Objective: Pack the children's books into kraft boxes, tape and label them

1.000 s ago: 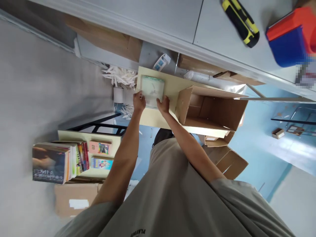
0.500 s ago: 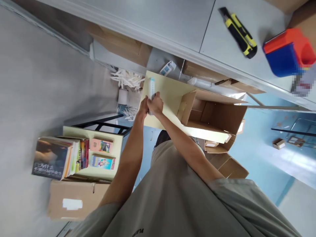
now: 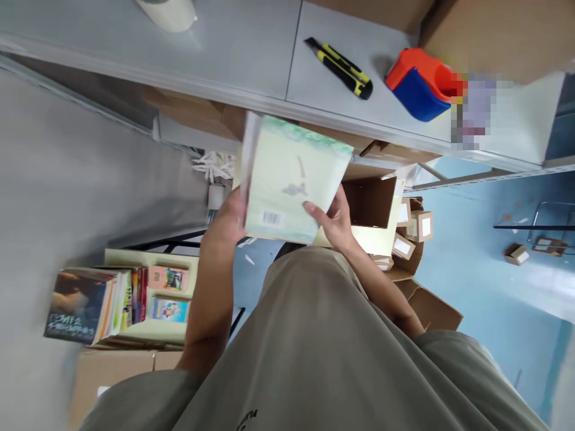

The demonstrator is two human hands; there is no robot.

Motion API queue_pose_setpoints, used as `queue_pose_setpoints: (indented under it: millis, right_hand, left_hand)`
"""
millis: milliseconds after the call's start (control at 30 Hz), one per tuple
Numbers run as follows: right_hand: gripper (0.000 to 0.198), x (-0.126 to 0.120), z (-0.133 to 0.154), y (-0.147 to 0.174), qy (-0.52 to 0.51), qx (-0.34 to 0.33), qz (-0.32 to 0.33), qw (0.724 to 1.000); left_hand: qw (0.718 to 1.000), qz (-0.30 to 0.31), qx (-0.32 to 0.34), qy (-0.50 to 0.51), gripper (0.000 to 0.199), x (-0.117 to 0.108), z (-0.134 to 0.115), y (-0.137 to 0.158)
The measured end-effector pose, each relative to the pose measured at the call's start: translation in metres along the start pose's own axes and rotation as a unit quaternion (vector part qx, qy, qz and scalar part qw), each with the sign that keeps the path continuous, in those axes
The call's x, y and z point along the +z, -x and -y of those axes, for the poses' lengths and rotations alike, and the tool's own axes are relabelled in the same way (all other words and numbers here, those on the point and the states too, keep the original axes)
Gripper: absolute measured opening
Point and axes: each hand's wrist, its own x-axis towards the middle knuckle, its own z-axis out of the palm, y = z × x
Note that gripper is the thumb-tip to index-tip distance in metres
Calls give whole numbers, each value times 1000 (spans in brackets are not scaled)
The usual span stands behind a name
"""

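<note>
Between my two hands is a pale green book (image 3: pixel 291 173), its back cover with a barcode facing up at me. My left hand (image 3: pixel 227 218) grips its left edge, where the side is blurred by motion. The right hand (image 3: pixel 335 221) clasps the lower right corner, thumb on the cover and fingers mostly hidden behind. Beneath the book lies a pale yellow tabletop (image 3: pixel 372 239), mostly covered. On it, just right of my right hand, stands an open cardboard box (image 3: pixel 371 200).
A utility knife (image 3: pixel 339 69) and a red-and-blue tape dispenser (image 3: pixel 422 84) lie on the grey bench (image 3: pixel 242 54) ahead. Stacked books (image 3: pixel 94 305) and two small boxes occupy a lower-left stand. Small cartons (image 3: pixel 411 230) sit at right; paper strips (image 3: pixel 213 164) lie beyond the tabletop.
Earlier my hands were close together on a narrow white-and-blue item over the tabletop. Now they are apart, with the book's broad cover raised toward me. The view has also shifted.
</note>
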Motion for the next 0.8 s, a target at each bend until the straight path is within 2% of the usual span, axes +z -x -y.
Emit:
queue_pose_setpoints:
  millis: [100, 167, 200, 267, 300, 367, 467, 567, 667, 800]
  right_hand:
    - [87, -54, 2, 0, 30, -3, -29, 999]
    - [98, -96, 22, 0, 69, -36, -51, 996]
    - [104, -117, 38, 0, 104, -75, -75, 989]
    - [112, -156, 78, 3, 213, -165, -102, 957]
    - [114, -171, 99, 4, 275, -203, -94, 935]
    - [105, -190, 132, 6, 403, -262, -13, 877]
    - [66, -192, 151, 6, 549, -242, 94, 794]
    - [44, -178, 136, 0, 642, -185, 111, 735]
    - [33, -165, 108, -12, 708, -127, 139, 680]
    - [37, -149, 64, -41, 748, -17, 221, 626]
  left_hand:
    - [995, 48, 89, -8, 58, 40, -37, -2]
    - [987, 73, 137, -32, 62, 61, -60, -6]
    - [983, 89, 154, -51, 61, 69, -72, -9]
    - [970, 126, 183, -96, 54, 83, -96, -15]
    - [962, 147, 197, -119, 51, 90, -109, -17]
    - [939, 193, 226, -173, 48, 105, -138, -19]
    - [876, 276, 272, -288, 52, 129, -179, -15]
    - [816, 324, 292, -380, 60, 149, -198, -11]
    - [787, 318, 272, -453, 61, 164, -180, -21]
    - [732, 302, 198, -578, 51, 188, -125, -55]
